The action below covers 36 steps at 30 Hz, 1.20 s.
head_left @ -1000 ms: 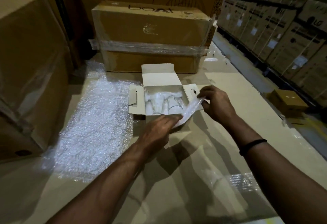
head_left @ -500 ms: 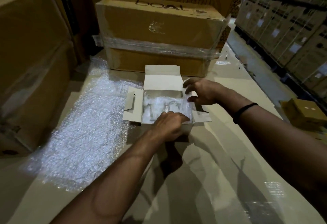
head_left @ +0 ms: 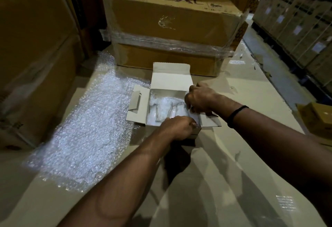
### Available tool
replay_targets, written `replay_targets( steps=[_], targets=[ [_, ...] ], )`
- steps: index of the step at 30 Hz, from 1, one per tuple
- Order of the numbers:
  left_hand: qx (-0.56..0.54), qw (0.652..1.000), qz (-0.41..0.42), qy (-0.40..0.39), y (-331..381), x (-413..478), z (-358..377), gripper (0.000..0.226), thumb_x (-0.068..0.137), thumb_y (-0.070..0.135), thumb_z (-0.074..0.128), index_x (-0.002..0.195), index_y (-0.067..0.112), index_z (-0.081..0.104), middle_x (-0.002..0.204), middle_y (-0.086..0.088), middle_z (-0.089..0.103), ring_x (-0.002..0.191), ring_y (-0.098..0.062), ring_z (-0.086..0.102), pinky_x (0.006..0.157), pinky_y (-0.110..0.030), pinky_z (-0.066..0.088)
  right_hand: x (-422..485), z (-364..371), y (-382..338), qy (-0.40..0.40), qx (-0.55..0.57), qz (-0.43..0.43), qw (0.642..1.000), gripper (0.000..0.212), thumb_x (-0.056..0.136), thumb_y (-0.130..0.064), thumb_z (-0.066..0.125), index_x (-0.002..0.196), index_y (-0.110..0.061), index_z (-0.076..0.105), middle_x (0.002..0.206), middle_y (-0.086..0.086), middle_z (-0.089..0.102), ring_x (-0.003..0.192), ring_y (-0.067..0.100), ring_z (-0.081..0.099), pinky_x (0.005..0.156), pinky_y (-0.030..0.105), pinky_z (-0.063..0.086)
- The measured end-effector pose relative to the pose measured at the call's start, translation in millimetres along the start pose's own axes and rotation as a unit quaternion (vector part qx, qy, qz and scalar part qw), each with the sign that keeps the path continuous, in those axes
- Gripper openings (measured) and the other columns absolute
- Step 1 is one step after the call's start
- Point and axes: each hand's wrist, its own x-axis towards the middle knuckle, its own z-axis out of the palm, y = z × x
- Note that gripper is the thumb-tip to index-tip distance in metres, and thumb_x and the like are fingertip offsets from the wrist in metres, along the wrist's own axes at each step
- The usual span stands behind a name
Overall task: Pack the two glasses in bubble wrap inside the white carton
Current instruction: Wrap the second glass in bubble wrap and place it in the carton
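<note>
A wide counter [head_left: 233,155] carries everything. At its back stands a big brown box [head_left: 170,20] banded with clear film. A loose bubble sheet [head_left: 86,128] lies flat at the left, its edge reaching the left flap of the white carton [head_left: 170,79], which sits open mid-counter with its lid up. The left hand [head_left: 177,128] curls over the carton's near edge, pinching the bubble wrap [head_left: 158,101] inside. The right hand [head_left: 201,99] curls into the right side, gripping the same wrap. The 2 glasses [head_left: 177,109] lie inside, blurred under it.
</note>
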Motion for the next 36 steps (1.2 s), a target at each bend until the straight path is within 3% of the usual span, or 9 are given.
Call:
replay_targets(
  steps=[4,7,12,18,23,26,30,33,36],
  targets=[
    [-0.088,0.982,0.042,0.165,-10,-5,15,0.022,0.094,0.033,0.06,0.109,0.025,0.074,0.111,-0.003,0.072,0.099,-0.023,0.062,0.086,-0.038,0.051,-6,7,-5,0.07,0.009,-0.008,0.997,0.037,0.085,-0.043,0.065,0.119,-0.03,0.062,0.135,-0.004,0.053,0.12,0.022,0.045,0.092,0.039,0.036],
    [0.01,0.944,0.163,0.287,-17,-9,27,0.019,0.086,0.017,0.061,0.095,0.015,0.077,0.098,-0.003,0.072,0.086,-0.024,0.058,0.074,-0.037,0.046,-18,8,-3,0.123,0.07,0.034,0.989,0.055,0.075,-0.048,0.075,0.121,-0.028,0.054,0.138,0.005,0.042,0.119,0.026,0.046,0.094,0.042,0.039],
    [0.101,0.971,0.114,0.184,-6,-13,23,0.035,0.097,0.049,0.042,0.097,0.028,0.07,0.101,0.002,0.07,0.097,-0.024,0.056,0.083,-0.038,0.036,-32,3,8,0.111,0.095,0.021,0.989,0.018,0.083,-0.042,0.063,0.098,-0.033,0.067,0.123,-0.009,0.06,0.116,0.021,0.046,0.088,0.038,0.034],
    [0.103,0.993,0.02,0.061,4,-6,15,0.052,0.089,0.071,0.041,0.096,0.028,0.069,0.112,-0.001,0.067,0.111,-0.023,0.055,0.096,-0.044,0.033,-27,-4,11,-0.028,0.068,0.014,0.997,0.035,0.085,-0.045,0.052,0.118,-0.039,0.064,0.139,-0.013,0.051,0.133,0.021,0.032,0.106,0.043,0.026],
    [0.023,0.998,0.025,0.047,0,-6,8,0.049,0.087,0.069,0.05,0.106,0.028,0.071,0.112,-0.004,0.068,0.106,-0.024,0.058,0.089,-0.037,0.038,-6,3,2,-0.124,0.067,0.043,0.989,0.039,0.085,-0.039,0.049,0.12,-0.033,0.063,0.133,-0.009,0.056,0.13,0.021,0.026,0.105,0.046,0.017],
    [-0.089,0.981,0.091,0.145,-10,-8,9,0.058,0.08,0.071,0.05,0.105,0.025,0.075,0.107,0.001,0.073,0.1,-0.019,0.062,0.09,-0.037,0.046,0,4,-3,-0.15,0.072,0.057,0.984,0.04,0.087,-0.039,0.05,0.124,-0.029,0.061,0.135,-0.007,0.055,0.135,0.022,0.019,0.11,0.049,0.006],
    [0.039,0.981,0.133,0.137,-14,-14,11,0.055,0.084,0.071,0.041,0.101,0.029,0.074,0.098,0.002,0.072,0.1,-0.021,0.056,0.091,-0.04,0.034,-5,-5,5,-0.129,0.079,0.048,0.987,0.041,0.086,-0.05,0.055,0.123,-0.036,0.061,0.135,-0.007,0.054,0.138,0.023,0.022,0.114,0.049,0.011],
    [0.072,0.991,0.08,0.077,-10,-16,6,0.048,0.089,0.07,0.042,0.099,0.031,0.07,0.091,0.001,0.069,0.089,-0.019,0.055,0.089,-0.04,0.031,-14,-14,7,-0.079,0.067,0.027,0.994,0.043,0.08,-0.059,0.064,0.118,-0.04,0.062,0.129,-0.005,0.057,0.131,0.02,0.035,0.108,0.043,0.026],
    [0.064,0.997,0.036,0.022,-6,-10,2,0.047,0.087,0.073,0.043,0.086,0.03,0.061,0.08,0.004,0.056,0.082,-0.018,0.048,0.086,-0.041,0.031,-14,-17,-1,-0.073,0.028,0.008,0.997,0.043,0.077,-0.061,0.066,0.114,-0.039,0.065,0.125,-0.006,0.06,0.13,0.019,0.038,0.108,0.045,0.025]
  ],
)
